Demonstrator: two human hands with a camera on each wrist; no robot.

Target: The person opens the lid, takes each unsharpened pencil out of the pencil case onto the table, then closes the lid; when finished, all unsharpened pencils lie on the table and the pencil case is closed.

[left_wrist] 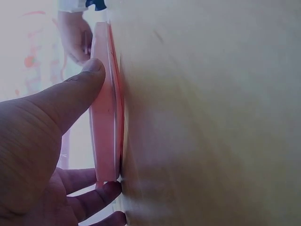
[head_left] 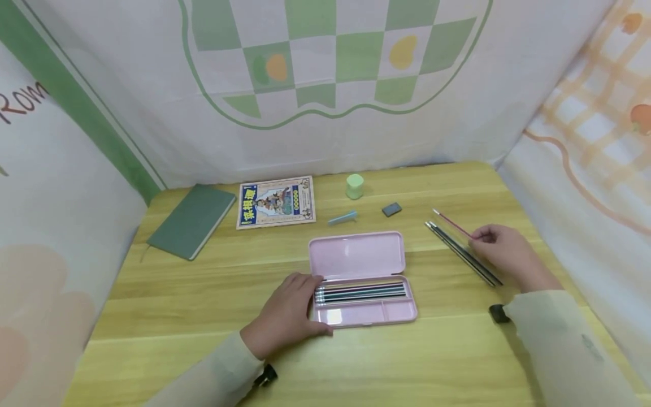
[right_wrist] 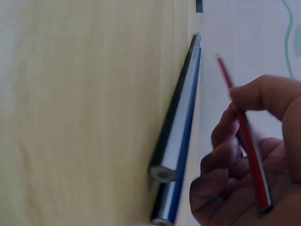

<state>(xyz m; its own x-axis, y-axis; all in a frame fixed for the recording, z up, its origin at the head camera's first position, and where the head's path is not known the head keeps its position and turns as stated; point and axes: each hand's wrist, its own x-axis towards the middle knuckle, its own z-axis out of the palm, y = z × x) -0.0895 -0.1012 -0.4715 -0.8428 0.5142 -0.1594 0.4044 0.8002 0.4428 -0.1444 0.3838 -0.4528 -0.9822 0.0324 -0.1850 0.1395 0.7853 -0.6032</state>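
A pink pencil case (head_left: 399,311) lies open on the table, its lid folded back; several pencils (head_left: 361,292) lie side by side in its long compartment. My left hand (head_left: 287,311) holds the case's left end, the thumb on its front side and the fingers round the end, as the left wrist view shows. My right hand (head_left: 503,251) pinches a red pencil (right_wrist: 251,155) between thumb and fingers, lifted above the table. Just beside it, dark pencils (head_left: 460,251) lie together on the wood; the right wrist view shows their unsharpened ends.
Behind the case lie a blue stick-like item (head_left: 343,217), a dark grey eraser-like block (head_left: 391,210) and a small light-green object (head_left: 354,186). A comic-style booklet (head_left: 277,202) and a dark green notebook (head_left: 190,220) lie at back left. Printed cloth walls (head_left: 330,141) border the table.
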